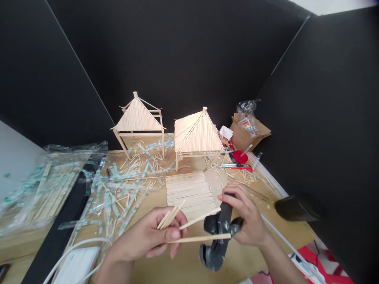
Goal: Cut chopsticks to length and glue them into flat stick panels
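My left hand (148,232) is closed around several thin wooden sticks (174,215), some pointing up and two reaching right. One of these, a longer stick (204,238), runs from my thumb across the front of a black clamp-like tool (220,250). My right hand (248,215) grips that tool by its upper part; its curved lower jaw faces left, towards my left hand. Just beyond both hands, a flat panel of sticks laid side by side (189,193) rests on the table.
Two stick-built model pavilions stand at the back: a partly covered one (136,116) and one with a covered roof (198,134). Tape strips and loose sticks (127,189) litter the left. A red cutter (237,166), red dish (240,157) and cardboard box (244,138) lie right.
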Demonstrator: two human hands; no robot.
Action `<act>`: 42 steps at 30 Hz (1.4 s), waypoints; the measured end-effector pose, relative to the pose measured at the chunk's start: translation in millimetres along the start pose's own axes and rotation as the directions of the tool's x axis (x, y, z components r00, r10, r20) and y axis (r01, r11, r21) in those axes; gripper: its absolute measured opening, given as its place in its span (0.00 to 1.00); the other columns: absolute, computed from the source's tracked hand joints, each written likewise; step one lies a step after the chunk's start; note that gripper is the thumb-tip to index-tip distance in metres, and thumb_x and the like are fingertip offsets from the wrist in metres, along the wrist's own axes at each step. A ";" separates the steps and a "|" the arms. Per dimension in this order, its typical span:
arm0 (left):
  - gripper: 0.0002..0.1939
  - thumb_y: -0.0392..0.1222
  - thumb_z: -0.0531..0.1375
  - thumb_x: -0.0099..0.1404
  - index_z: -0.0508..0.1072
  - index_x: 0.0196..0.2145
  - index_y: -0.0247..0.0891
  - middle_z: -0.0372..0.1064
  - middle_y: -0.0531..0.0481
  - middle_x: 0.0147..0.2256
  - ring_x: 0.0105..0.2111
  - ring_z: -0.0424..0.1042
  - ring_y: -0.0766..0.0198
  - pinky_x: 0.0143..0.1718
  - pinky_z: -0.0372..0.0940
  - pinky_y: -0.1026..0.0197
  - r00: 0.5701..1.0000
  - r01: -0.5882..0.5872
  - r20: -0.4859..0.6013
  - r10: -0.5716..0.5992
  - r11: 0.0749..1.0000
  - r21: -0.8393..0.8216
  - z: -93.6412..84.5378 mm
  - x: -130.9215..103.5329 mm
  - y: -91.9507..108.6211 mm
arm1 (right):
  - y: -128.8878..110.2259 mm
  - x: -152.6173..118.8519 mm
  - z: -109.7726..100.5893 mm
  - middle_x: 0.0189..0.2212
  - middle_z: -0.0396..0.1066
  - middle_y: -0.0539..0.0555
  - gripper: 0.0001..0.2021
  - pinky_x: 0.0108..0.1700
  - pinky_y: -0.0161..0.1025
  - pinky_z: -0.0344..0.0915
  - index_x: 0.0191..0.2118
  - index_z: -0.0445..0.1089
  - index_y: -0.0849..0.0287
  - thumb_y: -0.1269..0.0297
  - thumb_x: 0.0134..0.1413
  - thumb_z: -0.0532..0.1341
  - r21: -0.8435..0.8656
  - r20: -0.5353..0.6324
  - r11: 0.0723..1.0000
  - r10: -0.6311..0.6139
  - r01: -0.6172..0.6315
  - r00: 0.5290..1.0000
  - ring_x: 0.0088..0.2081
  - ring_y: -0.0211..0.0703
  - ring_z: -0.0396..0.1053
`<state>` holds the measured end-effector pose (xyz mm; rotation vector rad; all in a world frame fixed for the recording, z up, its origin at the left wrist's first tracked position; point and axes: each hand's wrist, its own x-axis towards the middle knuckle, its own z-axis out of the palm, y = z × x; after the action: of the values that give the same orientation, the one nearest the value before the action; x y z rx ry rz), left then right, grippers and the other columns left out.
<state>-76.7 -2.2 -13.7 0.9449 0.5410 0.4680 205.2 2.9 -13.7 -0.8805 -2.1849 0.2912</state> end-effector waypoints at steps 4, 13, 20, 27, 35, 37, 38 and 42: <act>0.12 0.46 0.62 0.62 0.69 0.35 0.34 0.70 0.52 0.22 0.10 0.48 0.81 0.09 0.38 0.74 1.000 -0.007 0.020 0.008 1.000 -0.013 -1.0 0.0 -0.5 | -0.9 -0.3 -0.2 0.44 0.61 0.58 0.30 0.52 0.59 0.57 0.55 0.61 0.54 0.71 0.42 0.62 -0.004 -0.002 1.000 -0.013 0.013 1.000 0.46 0.53 0.62; 0.12 0.45 0.64 0.60 0.70 0.35 0.34 0.69 0.53 0.21 0.10 0.49 0.81 0.09 0.39 0.74 0.997 0.028 0.067 -0.025 0.999 -0.042 -6.0 2.6 -2.2 | -2.7 0.6 -3.0 0.43 0.62 0.57 0.28 0.50 0.56 0.59 0.55 0.60 0.53 0.75 0.48 0.62 -0.059 0.007 0.998 -0.034 0.034 0.999 0.45 0.51 0.62; 0.11 0.43 0.64 0.59 0.70 0.35 0.34 0.68 0.53 0.21 0.11 0.50 0.80 0.09 0.40 0.74 0.995 0.049 0.094 -0.045 0.998 -0.040 -7.9 3.1 -1.5 | -1.8 1.6 -3.7 0.42 0.63 0.57 0.27 0.49 0.55 0.60 0.55 0.60 0.51 0.77 0.50 0.62 -0.083 0.009 0.996 -0.040 0.040 0.999 0.45 0.50 0.62; 0.11 0.43 0.65 0.59 0.70 0.36 0.34 0.68 0.53 0.21 0.11 0.50 0.79 0.09 0.41 0.74 0.992 0.066 0.106 -0.062 0.997 -0.037 -10.4 3.8 -2.8 | -0.2 -0.9 -6.6 0.42 0.64 0.56 0.22 0.49 0.56 0.61 0.54 0.63 0.51 0.74 0.53 0.61 -0.093 0.029 0.995 -0.040 0.043 0.999 0.45 0.50 0.63; 0.13 0.43 0.65 0.58 0.70 0.36 0.33 0.67 0.54 0.19 0.10 0.50 0.79 0.08 0.41 0.74 0.988 0.083 0.133 -0.075 0.995 -0.055 -9.2 6.0 -1.0 | 0.8 -1.2 -5.7 0.41 0.65 0.56 0.20 0.50 0.56 0.61 0.52 0.64 0.52 0.74 0.54 0.61 -0.087 0.026 0.995 -0.051 0.053 0.998 0.45 0.49 0.64; 0.13 0.44 0.66 0.58 0.70 0.35 0.32 0.67 0.54 0.19 0.10 0.50 0.79 0.08 0.41 0.74 0.988 0.084 0.134 -0.075 0.995 -0.057 -9.2 6.6 -0.8 | 1.2 -1.3 -5.4 0.40 0.66 0.56 0.19 0.50 0.55 0.61 0.51 0.64 0.52 0.73 0.54 0.61 -0.087 0.024 0.995 -0.049 0.051 0.998 0.44 0.49 0.65; 0.13 0.44 0.66 0.58 0.70 0.35 0.32 0.67 0.54 0.19 0.10 0.50 0.79 0.08 0.41 0.74 0.988 0.085 0.132 -0.078 0.995 -0.055 -9.4 7.0 -0.7 | 1.5 -1.4 -5.2 0.40 0.66 0.56 0.18 0.49 0.54 0.61 0.51 0.64 0.52 0.72 0.54 0.61 -0.087 0.022 0.995 -0.048 0.050 0.999 0.44 0.49 0.65; 0.13 0.44 0.66 0.58 0.70 0.35 0.33 0.68 0.54 0.19 0.10 0.49 0.79 0.08 0.40 0.74 0.988 0.097 0.128 -0.090 0.994 -0.048 -11.4 10.0 -1.1 | 3.0 -1.8 -3.0 0.39 0.67 0.55 0.16 0.47 0.52 0.63 0.50 0.65 0.52 0.70 0.56 0.60 -0.075 0.037 0.997 -0.029 0.032 0.999 0.43 0.48 0.66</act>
<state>-75.9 10.3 -22.3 0.8865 0.4543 0.3349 209.7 3.7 -14.0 -0.8890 -2.2528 0.2120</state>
